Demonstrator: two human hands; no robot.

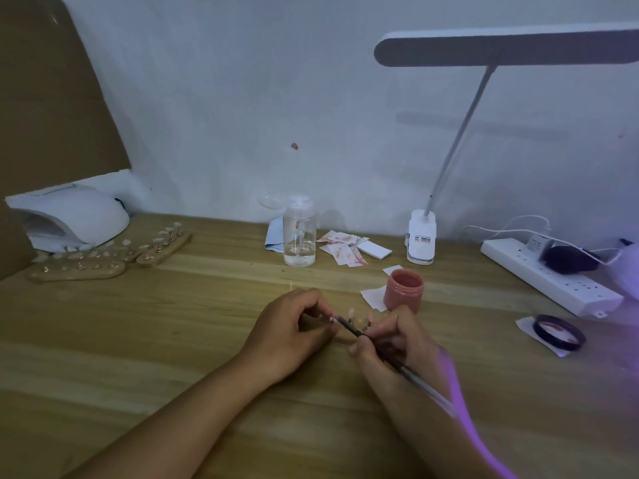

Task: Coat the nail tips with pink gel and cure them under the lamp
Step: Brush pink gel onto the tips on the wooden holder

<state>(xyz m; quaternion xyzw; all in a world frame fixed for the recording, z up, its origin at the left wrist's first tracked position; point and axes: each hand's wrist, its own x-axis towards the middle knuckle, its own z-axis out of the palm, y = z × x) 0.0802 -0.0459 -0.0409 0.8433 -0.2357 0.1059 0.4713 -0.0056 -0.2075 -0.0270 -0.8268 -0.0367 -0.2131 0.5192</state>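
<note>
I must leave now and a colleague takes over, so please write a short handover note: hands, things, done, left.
Left hand pinches the current nail tips at mid-table.
Right hand holds the brush, bristles at one tip.
Pink gel jar open behind the right hand; its lid lies far right.
Curing lamp far left, wooden holders beside it.
Done: coating under way.
Left: finish coating, cure all.

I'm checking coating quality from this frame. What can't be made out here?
Head view:
- Nail tip being painted: tiny, partly covered by fingers of the left hand; gel coverage unreadable.
- Brush bristles: too small, blurred; right hand hides mid-handle.
- Curing lamp interior: dark, seen at an angle.
- Desk lamp head: cut off by right edge.
</note>
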